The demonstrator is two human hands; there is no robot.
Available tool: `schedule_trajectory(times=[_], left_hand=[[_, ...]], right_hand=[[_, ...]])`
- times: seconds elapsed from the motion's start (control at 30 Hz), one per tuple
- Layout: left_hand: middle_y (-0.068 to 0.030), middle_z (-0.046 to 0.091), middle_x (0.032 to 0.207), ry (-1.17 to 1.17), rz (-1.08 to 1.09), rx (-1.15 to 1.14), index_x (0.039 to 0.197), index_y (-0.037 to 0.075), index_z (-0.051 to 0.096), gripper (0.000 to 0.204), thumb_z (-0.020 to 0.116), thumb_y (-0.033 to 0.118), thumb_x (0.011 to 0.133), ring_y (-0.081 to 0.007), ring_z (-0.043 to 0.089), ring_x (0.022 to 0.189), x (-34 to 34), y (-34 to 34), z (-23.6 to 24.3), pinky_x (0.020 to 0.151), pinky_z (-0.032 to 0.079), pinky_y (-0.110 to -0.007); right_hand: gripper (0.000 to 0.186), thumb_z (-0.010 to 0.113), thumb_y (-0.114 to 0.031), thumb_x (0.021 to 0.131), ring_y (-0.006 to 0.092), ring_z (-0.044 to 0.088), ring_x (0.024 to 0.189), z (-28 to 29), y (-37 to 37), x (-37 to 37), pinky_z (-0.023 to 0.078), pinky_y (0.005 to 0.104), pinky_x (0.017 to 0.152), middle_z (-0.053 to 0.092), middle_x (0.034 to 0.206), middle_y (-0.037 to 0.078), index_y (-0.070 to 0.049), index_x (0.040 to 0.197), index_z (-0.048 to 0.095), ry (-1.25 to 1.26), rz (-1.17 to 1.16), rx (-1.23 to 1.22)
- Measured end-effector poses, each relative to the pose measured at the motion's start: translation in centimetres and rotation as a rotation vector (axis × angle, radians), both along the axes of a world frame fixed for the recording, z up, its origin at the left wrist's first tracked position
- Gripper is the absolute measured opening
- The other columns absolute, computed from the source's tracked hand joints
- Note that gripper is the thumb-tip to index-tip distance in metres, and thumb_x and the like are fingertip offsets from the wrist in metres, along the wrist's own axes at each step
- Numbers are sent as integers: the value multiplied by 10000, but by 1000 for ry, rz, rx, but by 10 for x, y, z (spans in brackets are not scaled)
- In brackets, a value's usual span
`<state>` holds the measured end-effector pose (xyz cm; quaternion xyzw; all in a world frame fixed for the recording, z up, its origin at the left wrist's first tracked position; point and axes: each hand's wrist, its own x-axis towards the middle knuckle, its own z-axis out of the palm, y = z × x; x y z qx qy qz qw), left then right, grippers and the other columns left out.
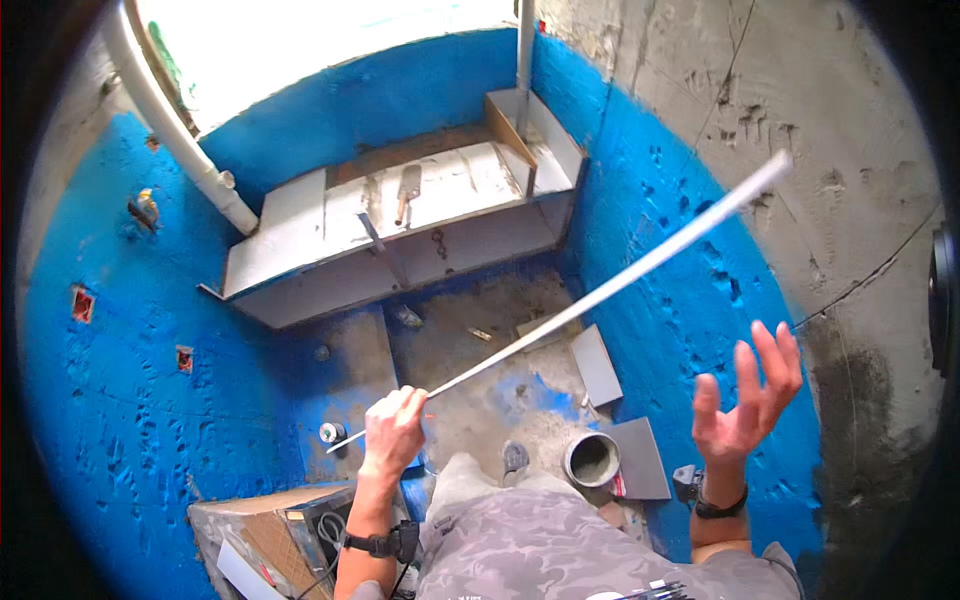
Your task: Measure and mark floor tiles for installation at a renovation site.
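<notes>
A long white strip, like a trim or slim pipe [600, 310], slants from the lower left up to the right wall. My left hand [393, 430] is closed around it near its lower end. The strip's upper end reaches in front of the bare grey wall. My right hand [748, 400] is raised to the right, below the strip and apart from it, with its fingers spread and nothing in them. Both wrists carry dark straps.
A white-topped cabinet [290, 225] stands along the far wall, with a trowel [407, 190] on it. Pale boards [597, 365] lean by the blue right wall. Near my feet stands a bucket [592, 460] of grey mix. A box [270, 540] is at lower left, beside a small can [332, 433].
</notes>
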<state>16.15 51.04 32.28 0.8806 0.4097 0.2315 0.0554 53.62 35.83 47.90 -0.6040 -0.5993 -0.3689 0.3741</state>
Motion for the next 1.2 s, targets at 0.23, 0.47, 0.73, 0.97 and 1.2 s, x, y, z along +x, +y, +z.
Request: schedule_trajectory(times=[0.23, 0.47, 0.73, 0.97, 1.2], left_hand=[[-71, 576, 891, 186, -256, -73, 1000, 84, 624, 242, 691, 66, 768, -258, 594, 842, 59, 75, -49, 715, 491, -385], [-82, 576, 863, 124, -319, -143, 915, 73, 630, 151, 658, 97, 769, -274, 611, 810, 83, 210, -102, 688, 516, -393], [-114, 609, 933, 135, -139, -203, 921, 51, 655, 81, 663, 71, 843, -332, 655, 863, 90, 374, -172, 715, 551, -428], [-127, 644, 976, 50, -159, -215, 1081, 80, 689, 235, 680, 78, 846, -325, 659, 883, 185, 420, -174, 732, 552, -434], [-158, 642, 813, -323, -134, -469, 1081, 2, 645, 159, 664, 40, 928, -310, 658, 680, 322, 475, -222, 643, 520, -408]], right_hand=[[517, 772, -382, 799, 337, 581, 1191, -27, 67, 33, 402, 543, 1063, 646, 1196, 146, -107, 1224, 665, -184, -54, -785], [204, 773, -146, 749, 279, 546, 702, -77, 96, 73, 431, 423, 688, 519, 707, 66, -94, 926, 684, 47, -223, -1000], [100, 730, -66, 799, 330, 593, 728, -85, 119, 103, 445, 439, 662, 608, 761, 116, -37, 891, 703, 462, -529, -877], [208, 672, 10, 846, 225, 649, 669, -149, 179, 132, 478, 353, 602, 685, 781, 120, -26, 1031, 763, 982, -342, -698], [203, 640, 55, 916, 186, 709, 690, -308, 327, 168, 550, 298, 618, 719, 803, 136, 36, 1103, 716, 1190, 5, -649]])
